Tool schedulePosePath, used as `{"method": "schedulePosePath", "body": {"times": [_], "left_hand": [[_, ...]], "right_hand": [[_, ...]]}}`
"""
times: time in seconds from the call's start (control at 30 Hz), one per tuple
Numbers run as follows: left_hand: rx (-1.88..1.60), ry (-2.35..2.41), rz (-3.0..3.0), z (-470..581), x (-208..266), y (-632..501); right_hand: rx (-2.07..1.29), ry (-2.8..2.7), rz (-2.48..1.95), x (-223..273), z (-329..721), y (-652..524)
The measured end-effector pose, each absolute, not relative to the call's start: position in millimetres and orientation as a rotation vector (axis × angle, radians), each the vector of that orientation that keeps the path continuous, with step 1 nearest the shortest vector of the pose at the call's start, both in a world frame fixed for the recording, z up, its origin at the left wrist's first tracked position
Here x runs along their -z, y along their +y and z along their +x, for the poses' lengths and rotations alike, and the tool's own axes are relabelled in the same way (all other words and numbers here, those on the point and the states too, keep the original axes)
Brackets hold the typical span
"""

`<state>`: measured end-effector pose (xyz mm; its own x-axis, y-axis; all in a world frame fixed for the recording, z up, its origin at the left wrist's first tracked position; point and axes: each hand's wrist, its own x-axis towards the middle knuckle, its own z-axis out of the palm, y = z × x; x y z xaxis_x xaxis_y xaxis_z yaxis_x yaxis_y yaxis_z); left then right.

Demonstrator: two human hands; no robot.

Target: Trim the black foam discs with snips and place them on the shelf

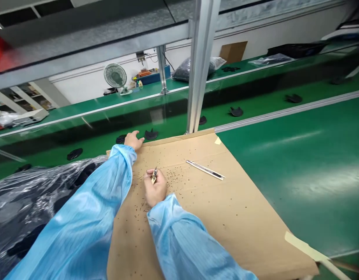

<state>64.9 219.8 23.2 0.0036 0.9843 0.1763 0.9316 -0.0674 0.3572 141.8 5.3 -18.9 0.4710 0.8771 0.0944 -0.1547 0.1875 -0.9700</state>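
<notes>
My left hand [134, 140] reaches past the far edge of the cardboard sheet [197, 194] with thumb and fingers apart. It lies between a black curved part [151, 134] and another black piece [121, 139] on the green belt; I see nothing held in it. Over the cardboard, my right hand [156, 188] is closed around a small pointed metal tool [154, 175] with a cream-coloured body. Most of that tool is hidden in the fingers. To its right rests a slim utility knife [205, 170]. Tiny black scraps [175, 175] are scattered around my right hand.
Clear plastic bags [36, 194] with dark contents lie at the left. An upright metal post [201, 66] stands behind the cardboard. More black parts [236, 112] sit along the belt [255, 111]. A fan [115, 76] stands on the far bench, near a filled plastic bag [182, 70].
</notes>
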Motion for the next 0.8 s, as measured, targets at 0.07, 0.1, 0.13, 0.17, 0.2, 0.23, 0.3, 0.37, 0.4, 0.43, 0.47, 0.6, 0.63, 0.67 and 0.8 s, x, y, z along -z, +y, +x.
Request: {"method": "schedulePosePath", "body": {"times": [0.07,0.1,0.13,0.17,0.2,0.23,0.3,0.37,0.4,0.43,0.47,0.6,0.63,0.67,0.8], "left_hand": [[-0.559,2.019,2.104,89,-11,227],[-0.547,2.003,2.096,98,-6,231],[-0.532,1.985,2.087,106,-2,235],[-0.516,1.968,2.078,111,0,238],[-0.505,1.953,2.07,115,2,242],[-0.5,1.945,2.062,117,3,244],[-0.508,1.942,2.058,117,1,247],[-0.519,1.931,2.069,113,-2,246],[-0.522,1.917,2.077,111,-3,244],[-0.524,1.898,2.086,109,-5,242],[-0.524,1.879,2.093,107,-6,240],[-0.52,1.824,2.094,100,-6,232],[-0.52,1.82,2.084,100,-6,232],[-0.525,1.819,2.072,99,-5,231],[-0.601,1.839,2.016,102,-2,226]], "right_hand": [[-0.846,-0.769,-1.165,17,142,4],[-0.856,-0.762,-1.17,15,142,4],[-0.872,-0.755,-1.173,14,142,3],[-0.886,-0.746,-1.179,13,141,3],[-0.896,-0.74,-1.185,13,141,3],[-0.902,-0.736,-1.19,13,141,3],[-0.895,-0.735,-1.199,13,141,3],[-0.879,-0.747,-1.209,13,142,4],[-0.872,-0.757,-1.212,13,142,4],[-0.865,-0.772,-1.214,13,142,4],[-0.856,-0.79,-1.215,13,142,4],[-0.819,-0.862,-1.207,12,140,2],[-0.812,-0.875,-1.204,12,140,2],[-0.809,-0.882,-1.201,13,139,1],[-0.815,-0.876,-1.196,15,137,2]]}}
